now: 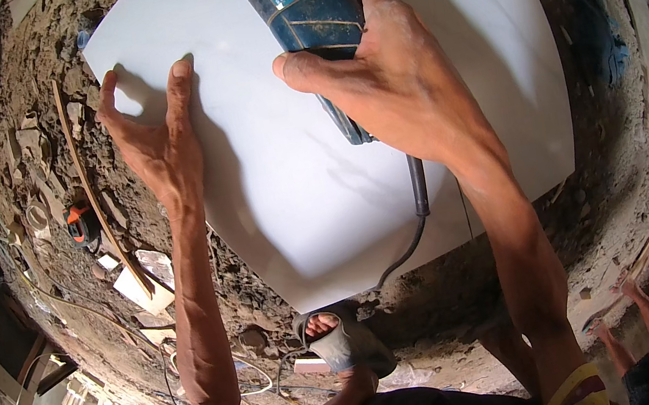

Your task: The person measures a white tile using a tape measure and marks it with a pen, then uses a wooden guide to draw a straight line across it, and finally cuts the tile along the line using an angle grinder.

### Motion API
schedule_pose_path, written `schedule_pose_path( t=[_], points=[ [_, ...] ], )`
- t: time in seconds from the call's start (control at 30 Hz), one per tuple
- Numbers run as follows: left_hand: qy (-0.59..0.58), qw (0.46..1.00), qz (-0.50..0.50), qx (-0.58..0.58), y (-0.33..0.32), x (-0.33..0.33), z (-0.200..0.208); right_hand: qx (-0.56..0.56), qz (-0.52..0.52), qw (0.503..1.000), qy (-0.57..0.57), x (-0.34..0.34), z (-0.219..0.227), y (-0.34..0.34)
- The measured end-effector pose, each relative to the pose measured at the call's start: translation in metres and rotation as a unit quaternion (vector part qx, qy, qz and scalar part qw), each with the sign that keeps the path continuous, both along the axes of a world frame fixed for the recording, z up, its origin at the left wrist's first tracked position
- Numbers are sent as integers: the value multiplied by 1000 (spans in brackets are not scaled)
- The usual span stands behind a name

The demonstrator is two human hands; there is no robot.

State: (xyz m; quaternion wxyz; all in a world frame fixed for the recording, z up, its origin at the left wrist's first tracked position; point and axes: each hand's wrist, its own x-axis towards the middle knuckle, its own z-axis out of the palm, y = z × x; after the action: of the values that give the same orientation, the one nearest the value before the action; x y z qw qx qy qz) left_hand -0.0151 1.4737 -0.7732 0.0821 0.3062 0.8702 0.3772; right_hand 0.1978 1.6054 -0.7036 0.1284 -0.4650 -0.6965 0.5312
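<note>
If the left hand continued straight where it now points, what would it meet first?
Most likely the white panel ahead of and under the left hand; depth is unclear, contact already possible.

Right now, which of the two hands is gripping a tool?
The right hand, wrapped around the blue corded power tool; the left hand looks empty, thumb and finger spread over the white slab.

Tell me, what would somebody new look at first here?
Probably the big, bright white panel filling the middle of the picture. Next comes the dark blue power tool over its upper part, held in the right hand, with a black cord trailing toward the near edge. The orange-and-black tape measure also stands out on the rough dirt at left.
</note>
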Motion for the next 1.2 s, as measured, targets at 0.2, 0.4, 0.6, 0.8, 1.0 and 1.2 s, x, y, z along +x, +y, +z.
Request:
schedule_pose_path(
  t=[0.2,0.4,0.6,0.8,1.0,1.2],
  points=[
    [-26,1000,1,9,0,0,-1,-14,-4,1000,2,5,1,-5],
    [-7,1000,0,12,2,2,0,-19,-12,1000,4,11,3,-9],
    [16,1000,-6,0,-4,-5,-7,-22,-8,1000,0,16,3,-15],
    [-12,1000,-15,19,-5,-6,-10,-32,-8,999,-2,23,5,-21],
    [-5,1000,-7,-4,-4,-5,-7,-32,-15,999,-1,32,4,-29],
    [11,1000,-19,0,-3,-1,-2,-60,-12,998,-8,40,8,-36]
  ],
)
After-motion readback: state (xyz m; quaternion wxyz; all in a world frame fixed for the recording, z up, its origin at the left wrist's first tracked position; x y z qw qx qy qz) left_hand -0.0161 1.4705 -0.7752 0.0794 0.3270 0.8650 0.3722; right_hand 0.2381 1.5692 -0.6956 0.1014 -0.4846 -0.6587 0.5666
